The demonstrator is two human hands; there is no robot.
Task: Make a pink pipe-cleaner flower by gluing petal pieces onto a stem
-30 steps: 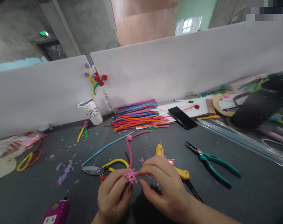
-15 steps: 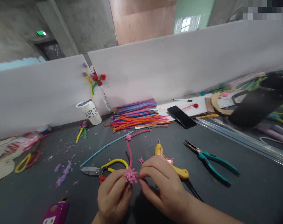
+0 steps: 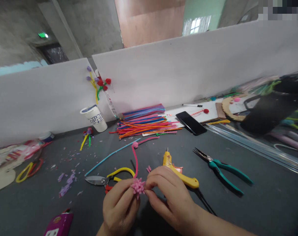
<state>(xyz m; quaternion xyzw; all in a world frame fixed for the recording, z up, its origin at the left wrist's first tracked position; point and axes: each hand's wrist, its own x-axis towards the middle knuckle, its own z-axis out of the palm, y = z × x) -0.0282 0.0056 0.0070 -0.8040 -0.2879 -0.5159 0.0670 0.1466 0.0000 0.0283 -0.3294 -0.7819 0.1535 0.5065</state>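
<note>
A pink spiky flower head (image 3: 138, 186) of pipe cleaner is pinched in my left hand (image 3: 121, 205) at the lower middle. A pink stem (image 3: 135, 160) rises behind it. My right hand (image 3: 170, 195) has thumb and forefinger pinched at the flower's right side, on one of its pink tips. Just left of my left hand lie scissors (image 3: 96, 180) with yellow and red handles, partly hidden by it. Behind my right hand rests a yellow glue gun (image 3: 185, 179). Near the pink stem's upper end is a small pink ball (image 3: 135, 144).
Teal pliers (image 3: 220, 167) lie to the right, a phone (image 3: 191, 123) and pipe cleaners (image 3: 144, 126) behind. A white cup (image 3: 96, 119) stands back left, a black jug (image 3: 269, 111) back right. A purple box (image 3: 59, 224) sits front left.
The flower has turned slightly and its petals look more spread. The pink stem has shifted a little left. My right hand has moved slightly left, still pinched at the flower's edge.
</note>
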